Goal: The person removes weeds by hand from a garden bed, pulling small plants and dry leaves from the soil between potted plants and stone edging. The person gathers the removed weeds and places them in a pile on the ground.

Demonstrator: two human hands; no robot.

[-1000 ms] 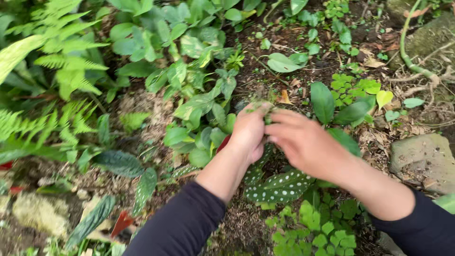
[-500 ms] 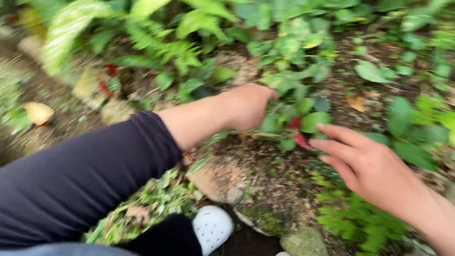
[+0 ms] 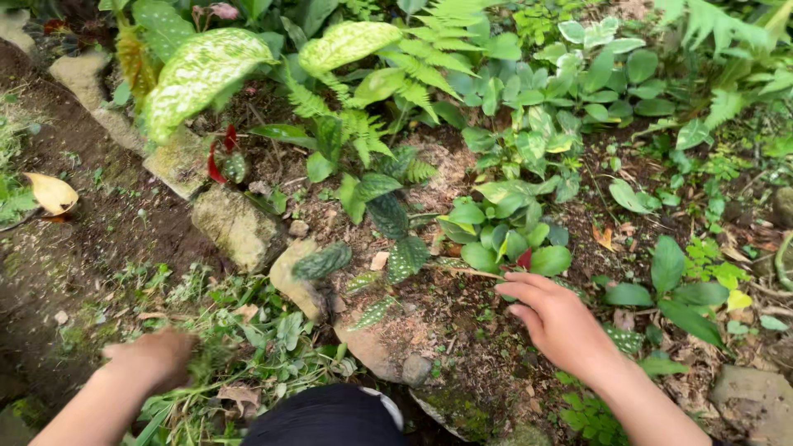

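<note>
- Right hand (image 3: 562, 326): fingers (image 3: 524, 285) held loosely curled and half open, tips laid against a thin stem (image 3: 471, 271) beneath the green plant (image 3: 504, 235); nothing is seen clasped.
- The plant is judged light, soft and easily torn; it is best gripped low, at the base.
- Left hand (image 3: 153, 357): blurred, sunk among the weeds (image 3: 248, 347); its grip cannot be told.
- Stones (image 3: 235, 223) are seen edging the soil between the two.

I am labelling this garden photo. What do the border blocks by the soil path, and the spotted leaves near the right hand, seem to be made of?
Border blocks: apparently rough natural stone, matte, pale, with mossy patches. Spotted leaves: living plant tissue, dark green with pale dots, close to the right hand.
</note>
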